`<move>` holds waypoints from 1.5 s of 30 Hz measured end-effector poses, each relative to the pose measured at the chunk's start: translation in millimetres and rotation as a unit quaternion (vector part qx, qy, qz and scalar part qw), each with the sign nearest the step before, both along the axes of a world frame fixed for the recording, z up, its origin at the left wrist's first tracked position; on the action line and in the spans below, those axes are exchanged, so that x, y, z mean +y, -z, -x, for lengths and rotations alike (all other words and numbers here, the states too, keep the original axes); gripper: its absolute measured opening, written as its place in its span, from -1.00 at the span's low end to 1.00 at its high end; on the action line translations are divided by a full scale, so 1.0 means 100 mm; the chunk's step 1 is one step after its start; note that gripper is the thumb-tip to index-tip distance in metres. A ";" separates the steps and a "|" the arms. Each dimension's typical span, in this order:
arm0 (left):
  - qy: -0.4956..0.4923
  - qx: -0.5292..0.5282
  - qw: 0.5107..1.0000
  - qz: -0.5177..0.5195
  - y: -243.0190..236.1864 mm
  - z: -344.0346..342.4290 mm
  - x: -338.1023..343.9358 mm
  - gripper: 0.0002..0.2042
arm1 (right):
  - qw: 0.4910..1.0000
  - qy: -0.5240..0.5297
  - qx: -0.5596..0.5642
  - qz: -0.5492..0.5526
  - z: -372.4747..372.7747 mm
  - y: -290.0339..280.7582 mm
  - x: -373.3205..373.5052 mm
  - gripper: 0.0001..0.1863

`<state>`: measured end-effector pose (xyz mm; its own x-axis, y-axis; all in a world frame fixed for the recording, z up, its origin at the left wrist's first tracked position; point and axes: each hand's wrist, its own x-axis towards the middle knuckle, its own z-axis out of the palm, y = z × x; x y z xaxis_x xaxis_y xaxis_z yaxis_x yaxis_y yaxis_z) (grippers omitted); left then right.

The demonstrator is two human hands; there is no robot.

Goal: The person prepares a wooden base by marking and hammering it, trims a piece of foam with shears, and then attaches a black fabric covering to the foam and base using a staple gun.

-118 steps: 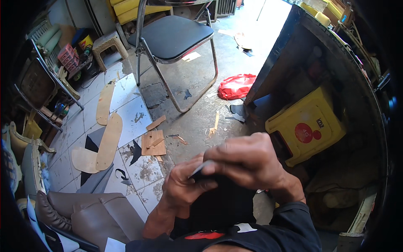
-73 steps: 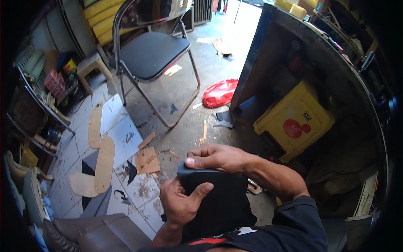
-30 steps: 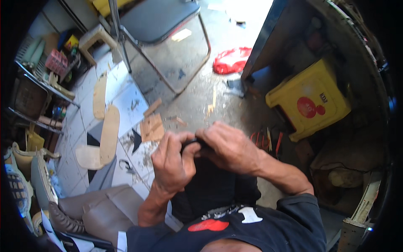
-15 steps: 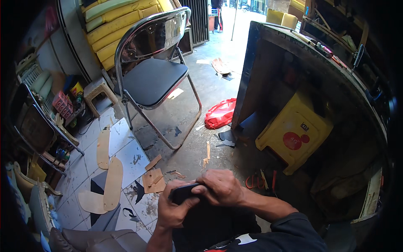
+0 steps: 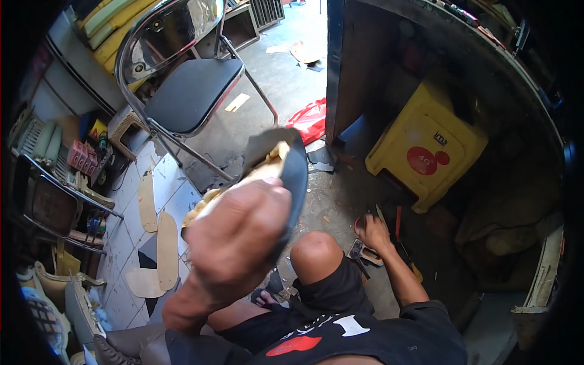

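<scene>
My left hand [image 5: 237,225], blurred and raised close in front of me, grips a padded board [image 5: 295,182] by its edge. This board has black covering, with yellowish foam and a pale core showing along its open side; the fingers under it are hidden. Down on the floor to the right, my right hand [image 5: 372,232] has its fingers curled round red-handled scissors [image 5: 358,225], mostly covered by the hand. Just beside that hand lies a staple gun [image 5: 369,253].
A folding chair [image 5: 194,91] with a black seat stands ahead. To the right is a yellow plastic stool [image 5: 420,146] under a workbench [image 5: 333,67]. Pale curved boards [image 5: 167,249] lie on the tiles at left. A red plastic bag [image 5: 310,120] sits beyond.
My hands have parted. The left has lifted the padded board up and forward, turning its open side into view. My right hand has let go of it and reached down to the scissors.
</scene>
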<state>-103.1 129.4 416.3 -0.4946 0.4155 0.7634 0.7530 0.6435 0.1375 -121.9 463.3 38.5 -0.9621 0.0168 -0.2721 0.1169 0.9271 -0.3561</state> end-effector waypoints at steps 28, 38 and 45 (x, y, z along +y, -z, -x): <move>0.002 -0.094 0.995 0.041 1.87 -0.73 0.14 -0.91 | 0.869 -0.371 -0.206 0.256 -0.15 -2.79 -0.53 -0.61; 0.001 -0.079 0.996 0.034 1.95 -0.82 0.18 -0.89 | 0.869 -0.447 -0.191 0.091 -0.03 -2.93 -0.86 -0.64; 0.005 -0.090 0.996 0.016 1.90 -0.87 0.13 -0.88 | 0.843 -0.368 -0.252 0.301 0.11 -2.33 -0.12 -0.55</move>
